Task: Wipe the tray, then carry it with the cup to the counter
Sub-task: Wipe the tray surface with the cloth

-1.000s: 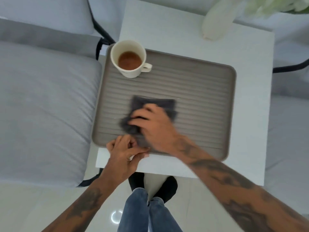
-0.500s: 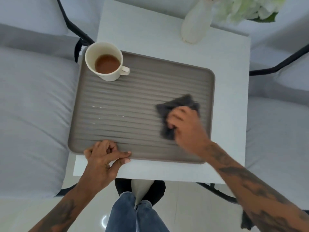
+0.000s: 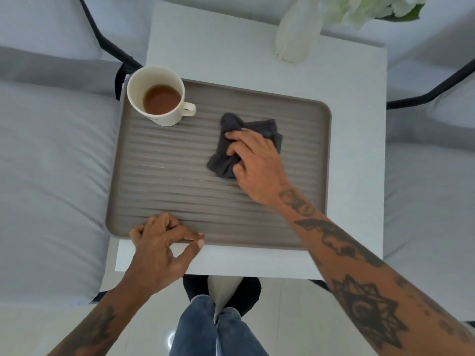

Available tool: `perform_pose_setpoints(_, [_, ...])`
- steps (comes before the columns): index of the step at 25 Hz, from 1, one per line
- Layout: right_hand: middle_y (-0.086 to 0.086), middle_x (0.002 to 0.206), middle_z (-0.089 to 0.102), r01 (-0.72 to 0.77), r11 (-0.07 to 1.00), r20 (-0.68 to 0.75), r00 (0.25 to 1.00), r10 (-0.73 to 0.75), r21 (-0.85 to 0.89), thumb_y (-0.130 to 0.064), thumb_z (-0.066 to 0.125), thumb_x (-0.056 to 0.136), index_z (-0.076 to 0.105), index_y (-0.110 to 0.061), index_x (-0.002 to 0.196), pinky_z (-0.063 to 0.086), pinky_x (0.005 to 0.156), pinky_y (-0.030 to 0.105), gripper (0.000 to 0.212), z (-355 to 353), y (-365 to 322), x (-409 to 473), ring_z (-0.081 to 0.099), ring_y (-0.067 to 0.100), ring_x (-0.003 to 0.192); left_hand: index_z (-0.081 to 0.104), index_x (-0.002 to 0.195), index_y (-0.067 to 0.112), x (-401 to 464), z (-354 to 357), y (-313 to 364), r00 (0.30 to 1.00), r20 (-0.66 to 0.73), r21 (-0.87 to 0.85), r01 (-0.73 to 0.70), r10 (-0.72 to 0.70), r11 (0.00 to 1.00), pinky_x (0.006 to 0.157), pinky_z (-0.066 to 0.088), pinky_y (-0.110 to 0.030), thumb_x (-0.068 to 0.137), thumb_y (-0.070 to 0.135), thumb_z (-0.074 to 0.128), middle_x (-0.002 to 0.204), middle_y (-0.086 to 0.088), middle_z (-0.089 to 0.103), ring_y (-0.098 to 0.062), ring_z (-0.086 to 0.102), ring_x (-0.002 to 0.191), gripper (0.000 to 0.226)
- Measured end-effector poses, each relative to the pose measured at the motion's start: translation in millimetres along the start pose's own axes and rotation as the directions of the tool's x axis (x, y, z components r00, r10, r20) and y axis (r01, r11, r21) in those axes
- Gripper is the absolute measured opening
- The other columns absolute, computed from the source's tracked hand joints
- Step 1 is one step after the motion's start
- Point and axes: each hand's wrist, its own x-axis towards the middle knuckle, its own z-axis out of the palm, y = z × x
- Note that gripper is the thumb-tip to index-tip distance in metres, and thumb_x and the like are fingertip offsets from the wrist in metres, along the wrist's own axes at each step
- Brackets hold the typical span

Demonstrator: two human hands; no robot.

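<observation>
Two hands, right (image 3: 254, 160) gripping cloth (image 3: 231, 150) on tray (image 3: 159, 191); left (image 3: 162, 242) pinching tray's near rim

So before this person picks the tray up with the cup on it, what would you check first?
1. Wiping finished: not ok. Thin wet streaks still glint on the tray ridges, left of the cloth.
2. Cloth off the tray: not ok. The right hand presses it on the ridges.
3. Cup upright: ok, in the tray's far left corner, with brown drink inside.
4. Two-handed grip: not ok. Only the left hand holds the near rim.
5. Vase clear of the tray: ok, it stands apart behind it.
6. Route to the counter: cannot tell, out of view.
</observation>
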Motion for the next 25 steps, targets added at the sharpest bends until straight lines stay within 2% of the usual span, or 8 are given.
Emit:
perform_pose_setpoints(4, [-0.001,0.130,0.062,-0.165,0.986,-0.090,0.982,0.164,0.001,-0.015,0.054,0.072,0.067,-0.014,0.091,0.043,0.098,0.045,0.023,-31,49,-26,0.054,0.024,0.121,0.044,0.094,0.036,35,-4,16,0.953,-0.029,-0.076,0.300,-0.303,0.951,0.081,0.052,-0.048,0.073,0.085,0.048,0.053,0.009,0.057,-0.015,0.061,0.061,0.054])
perform_pose_setpoints(8, [0.000,0.130,0.062,-0.435,0.899,-0.232,0.871,0.433,0.047,-0.010,0.054,0.070,0.066,-0.012,0.089,0.040,0.102,0.045,0.023,-27,57,-23,0.052,0.028,0.119,0.028,0.126,0.033,37,-1,19,0.956,-0.041,0.001,0.292,-0.292,0.956,0.076,0.055,-0.051,0.073,0.080,0.053,0.052,0.004,0.057,-0.024,0.061,0.053,0.075])
perform_pose_setpoints(11, [0.006,0.123,0.067,-0.317,0.947,-0.247,0.914,0.322,0.062,-0.015,0.050,0.065,0.066,-0.010,0.084,0.046,0.094,0.049,0.025,-5,23,4,0.057,0.035,0.114,0.023,0.138,0.033,33,3,22,0.962,-0.068,0.020,0.266,-0.264,0.964,0.079,0.054,-0.051,0.075,0.078,0.051,0.054,0.006,0.056,-0.022,0.059,0.054,0.083])
perform_pose_setpoints(13, [0.006,0.126,0.066,-0.134,0.990,-0.087,0.987,0.137,0.042,-0.022,0.046,0.068,0.066,-0.012,0.088,0.046,0.095,0.047,0.029,7,-4,21,0.055,0.036,0.122,0.008,0.151,0.038,35,3,20,0.960,-0.053,0.051,0.278,-0.275,0.959,0.080,0.053,-0.049,0.077,0.076,0.053,0.057,0.004,0.056,-0.023,0.057,0.058,0.095])
perform_pose_setpoints(15, [0.001,0.132,0.063,-0.048,0.999,0.034,0.998,0.048,0.008,-0.023,0.047,0.073,0.064,-0.014,0.090,0.042,0.096,0.044,0.026,6,-9,29,0.051,0.031,0.130,-0.002,0.154,0.040,37,2,20,0.962,-0.026,0.110,0.274,-0.273,0.955,0.080,0.053,-0.048,0.078,0.077,0.050,0.059,0.004,0.056,-0.023,0.055,0.061,0.099])
perform_pose_setpoints(18, [-0.001,0.134,0.061,-0.146,0.987,-0.036,0.989,0.144,-0.066,-0.019,0.054,0.072,0.062,-0.015,0.089,0.040,0.097,0.042,0.019,-15,25,20,0.051,0.027,0.128,-0.005,0.155,0.039,37,-2,22,0.961,0.015,0.170,0.271,-0.277,0.948,0.080,0.053,-0.045,0.078,0.079,0.044,0.056,0.006,0.053,-0.019,0.051,0.060,0.099])
perform_pose_setpoints(22, [0.004,0.137,0.057,-0.472,0.877,-0.133,0.878,0.459,-0.092,-0.013,0.051,0.075,0.061,-0.010,0.094,0.036,0.102,0.045,0.023,-35,62,4,0.048,0.033,0.129,-0.007,0.156,0.036,38,-2,23,0.959,0.030,0.212,0.268,-0.280,0.940,0.079,0.048,-0.040,0.080,0.077,0.042,0.053,0.011,0.047,-0.013,0.043,0.055,0.098])
perform_pose_setpoints(25, [0.005,0.131,0.060,-0.384,0.914,-0.092,0.923,0.374,-0.130,-0.021,0.042,0.071,0.062,-0.011,0.094,0.044,0.094,0.049,0.032,-16,32,33,0.048,0.038,0.127,-0.005,0.157,0.034,39,-1,22,0.959,0.030,0.216,0.269,-0.281,0.939,0.079,0.046,-0.039,0.081,0.076,0.042,0.052,0.012,0.044,-0.010,0.039,0.053,0.098])
